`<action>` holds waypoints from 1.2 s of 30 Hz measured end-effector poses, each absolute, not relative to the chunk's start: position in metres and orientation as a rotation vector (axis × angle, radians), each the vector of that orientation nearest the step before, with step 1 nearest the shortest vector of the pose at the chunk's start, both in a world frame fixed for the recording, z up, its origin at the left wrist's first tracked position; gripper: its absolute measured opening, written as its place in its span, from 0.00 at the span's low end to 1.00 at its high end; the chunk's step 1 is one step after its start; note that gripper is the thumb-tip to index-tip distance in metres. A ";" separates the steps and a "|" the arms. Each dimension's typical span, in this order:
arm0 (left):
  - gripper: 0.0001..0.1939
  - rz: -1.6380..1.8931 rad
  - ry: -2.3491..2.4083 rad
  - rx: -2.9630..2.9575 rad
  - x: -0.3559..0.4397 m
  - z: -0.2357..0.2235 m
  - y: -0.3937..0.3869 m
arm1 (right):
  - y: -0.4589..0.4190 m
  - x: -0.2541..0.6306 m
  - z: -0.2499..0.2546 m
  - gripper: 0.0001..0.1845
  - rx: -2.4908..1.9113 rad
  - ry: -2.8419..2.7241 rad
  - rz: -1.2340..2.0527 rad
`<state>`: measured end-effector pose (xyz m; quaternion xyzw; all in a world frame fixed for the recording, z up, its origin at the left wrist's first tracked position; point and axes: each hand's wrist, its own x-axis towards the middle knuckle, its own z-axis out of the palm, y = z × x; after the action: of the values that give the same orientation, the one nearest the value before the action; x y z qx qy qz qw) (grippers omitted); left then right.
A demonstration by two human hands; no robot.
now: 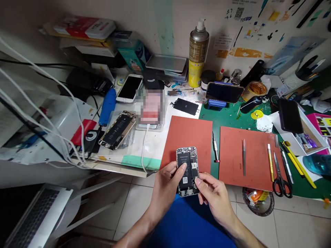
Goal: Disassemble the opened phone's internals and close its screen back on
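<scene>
An opened smartphone (186, 172), its battery and circuit board bare, is held over the front edge of the near red-brown mat (191, 134). My left hand (168, 182) grips its left side, with the thumb lying on the black battery. On the right side, my right hand (213, 193) is closed about the lower edge, thumb on the frame. Whether the right fingers pinch any small part there cannot be made out. To the right of the phone, a screwdriver (215, 148) lies between the two mats.
On the right mat (232, 144) lie tweezers (243, 156), with scissors (280, 179) by its corner. Another opened phone (117, 130) rests at the left, near a white cable (143, 148). A spray can (198, 53) stands at the back. Below the table edge is a bin (269, 210).
</scene>
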<state>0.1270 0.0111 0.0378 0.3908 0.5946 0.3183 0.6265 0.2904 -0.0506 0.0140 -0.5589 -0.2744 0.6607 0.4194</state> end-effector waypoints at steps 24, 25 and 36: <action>0.24 0.745 1.485 0.981 0.130 0.060 0.001 | -0.045 0.289 0.021 0.22 -1.315 -0.540 1.769; 0.23 0.740 1.485 0.984 0.130 0.061 0.000 | -0.045 0.289 0.022 0.22 -1.319 -0.540 1.767; 0.20 0.755 1.451 0.971 0.131 0.053 0.012 | -0.044 0.285 0.018 0.25 -1.450 -0.622 1.604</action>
<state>0.1315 0.0121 0.0531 0.4156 0.6209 0.3232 0.5807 0.2848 -0.0442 0.0182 -0.5814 -0.2494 0.6434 0.4311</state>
